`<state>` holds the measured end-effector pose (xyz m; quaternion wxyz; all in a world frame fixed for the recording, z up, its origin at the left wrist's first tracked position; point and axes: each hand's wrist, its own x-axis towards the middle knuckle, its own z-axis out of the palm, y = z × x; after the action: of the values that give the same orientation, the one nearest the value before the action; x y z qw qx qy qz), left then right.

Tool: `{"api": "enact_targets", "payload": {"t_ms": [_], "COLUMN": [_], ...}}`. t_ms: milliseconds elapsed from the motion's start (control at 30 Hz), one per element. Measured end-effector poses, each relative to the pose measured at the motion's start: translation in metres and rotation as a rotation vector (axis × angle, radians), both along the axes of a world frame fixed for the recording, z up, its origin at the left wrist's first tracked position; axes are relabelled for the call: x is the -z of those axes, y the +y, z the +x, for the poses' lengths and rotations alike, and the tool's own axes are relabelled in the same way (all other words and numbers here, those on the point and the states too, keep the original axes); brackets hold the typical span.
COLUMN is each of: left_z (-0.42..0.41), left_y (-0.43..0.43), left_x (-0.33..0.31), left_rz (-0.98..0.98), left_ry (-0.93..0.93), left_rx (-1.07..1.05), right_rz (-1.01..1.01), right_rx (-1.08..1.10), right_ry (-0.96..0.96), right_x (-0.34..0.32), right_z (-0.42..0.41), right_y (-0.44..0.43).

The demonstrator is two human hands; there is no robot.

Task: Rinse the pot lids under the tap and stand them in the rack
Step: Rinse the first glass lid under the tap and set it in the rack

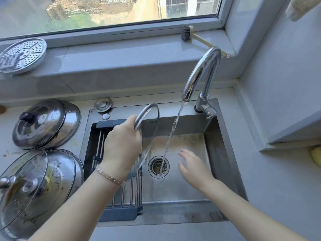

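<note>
Left hand (121,145) grips a lid (146,110) on edge beside the stream (175,122). Right hand (192,165) hovers over the sink (220,153) — fingers spread, empty.

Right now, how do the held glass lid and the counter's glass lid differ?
The held glass lid stands on edge over the sink in the left hand; the counter glass lid rests on a steel lid. The held one looks clean, the counter one food-smeared. Both have metal rims.

the left hand (121,146) was raised, back toward the camera, fingers curled round a glass lid (145,110) rim; the right hand (192,165) hovered lower, right of it, fingers spread.
</note>
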<state>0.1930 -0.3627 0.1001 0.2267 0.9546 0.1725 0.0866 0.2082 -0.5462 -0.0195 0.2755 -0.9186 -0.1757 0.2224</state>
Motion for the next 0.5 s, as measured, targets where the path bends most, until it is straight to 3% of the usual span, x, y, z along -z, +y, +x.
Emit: {"api": "enact_targets", "payload": {"t_ms": [100, 167, 300, 367, 500], "left_z": [-0.005, -0.010, -0.021, -0.019, -0.012], "left_y": [0.000, -0.011, -0.045, -0.047, -0.035], "left_x": [0.006, 0.008, 0.019, 0.024, 0.025], "left_rz": [-0.523, -0.774, -1.028, -1.046, -1.076], "left_ry": [-0.048, -0.033, -0.032, -0.065, -0.175], "left_rx": [-0.208, -0.315, -0.402, -0.449, -0.487], "right_rz": [0.313, 0.276, 0.158, 0.158, 0.413], "right_rx": [0.173, 0.241, 0.362, 0.168, -0.370], "right_ry": [0.160, 0.176, -0.014, -0.150, -0.243], "right_x": [-0.023, -0.027, -0.038, -0.042, -0.044], "right_z": [-0.005, 0.001, 0.031, 0.031, 0.005], "right_y": [0.031, 0.053, 0.082, 0.085, 0.073]}}
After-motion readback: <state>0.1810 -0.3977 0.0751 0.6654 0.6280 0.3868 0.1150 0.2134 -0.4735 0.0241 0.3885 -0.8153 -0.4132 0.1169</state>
